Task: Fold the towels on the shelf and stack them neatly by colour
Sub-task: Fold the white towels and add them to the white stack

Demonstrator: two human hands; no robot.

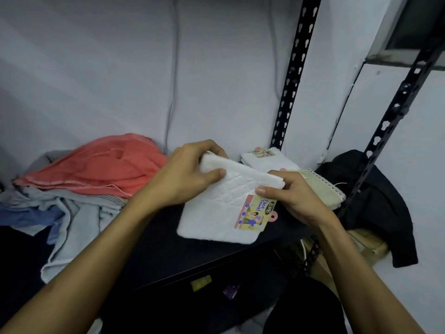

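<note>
Head view, two bare hands at a dark shelf (168,237). The left hand (183,174) grips the far left corner of a white face towel (216,213): its thumb lies on the upper surface and its fingers (212,145) curl round the folded edge from behind. The right hand (298,198) pinches the far right corner of the same towel, thumb on top just above the printed label (255,213), the other fingers tucked beneath the cloth and mostly hidden. The label reads "Face Towel" and sits on the towel's right side, directly below the right thumb. The towel slopes down from the fingers toward the viewer, its near edge low over the shelf; whether that edge touches the surface cannot be told.

Beyond the right fingers, near the back wall, lies a folded white towel (265,160) bearing a similar label. Just behind and to the right of the right fingers lies a folded beige towel (322,189) with a patterned edge. Well to the left of the left fingers sits an unfolded heap: a coral towel (108,169) on top of a pale blue-grey towel (72,213). A black garment (375,203) hangs to the right of the right hand, past a perforated black upright (293,68) of the rack.
</note>
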